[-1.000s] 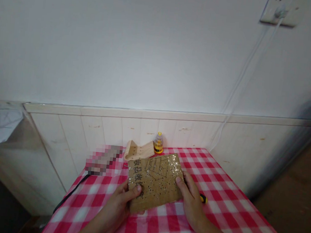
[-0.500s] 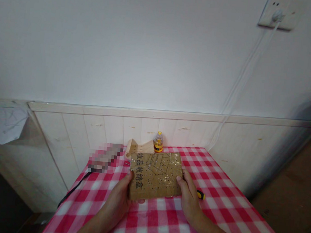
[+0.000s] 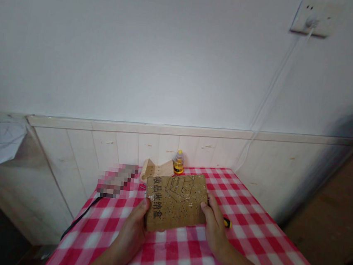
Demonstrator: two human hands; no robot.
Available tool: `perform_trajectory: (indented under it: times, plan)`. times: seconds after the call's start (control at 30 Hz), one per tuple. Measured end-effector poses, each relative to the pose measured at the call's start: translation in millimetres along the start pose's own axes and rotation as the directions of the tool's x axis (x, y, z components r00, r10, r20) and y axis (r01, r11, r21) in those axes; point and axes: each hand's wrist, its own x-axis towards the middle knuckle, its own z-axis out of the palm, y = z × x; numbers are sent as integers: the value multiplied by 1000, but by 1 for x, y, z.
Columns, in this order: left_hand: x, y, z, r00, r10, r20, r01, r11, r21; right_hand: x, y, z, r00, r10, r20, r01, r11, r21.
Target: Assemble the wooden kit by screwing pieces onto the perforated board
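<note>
A flat brown cardboard box (image 3: 177,203) with dark printed characters and a line drawing is held above the table, tilted so its printed face shows. Clear shiny tape covers part of it. My left hand (image 3: 135,222) grips its left edge, the thumb on the front and the other fingers mostly hidden behind. At the right edge, my right hand (image 3: 214,225) is closed on the box, with its thumb on the printed face. Just beyond my right hand, a yellow and black handle (image 3: 227,223) pokes out; the rest of that tool is hidden.
A red and white checked cloth (image 3: 256,244) covers the table. Behind the box lie pale wooden pieces (image 3: 157,169) with holes and a small yellow-topped bottle (image 3: 179,162). A blurred-out object (image 3: 117,181) with a black cord lies at left. The wall (image 3: 193,148) borders the far edge.
The box has tipped slightly and sits a touch lower in view, still between both hands. The whole view has shifted a little; the things on the table keep their places.
</note>
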Motion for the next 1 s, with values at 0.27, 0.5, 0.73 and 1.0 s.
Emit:
perform_trajectory:
  times: [0.27,0.5,0.73,1.0]
  plan:
    - [1,0,0,999,6,43,-3,997,-77,-2,-6,-1,1000,-16,12,16,1000,-19]
    - [2,-2,-2,1000,14,9,-13,995,-96,-1,-3,-1,1000,-6,12,6,1000,-25]
    - [0,1,2,1000,11,19,-9,997,-81,-1,-1,0,1000,-20,19,20,1000,1]
    - [-2,3,1,999,12,35,-9,997,-75,-1,-2,-1,999,-33,24,33,999,-12]
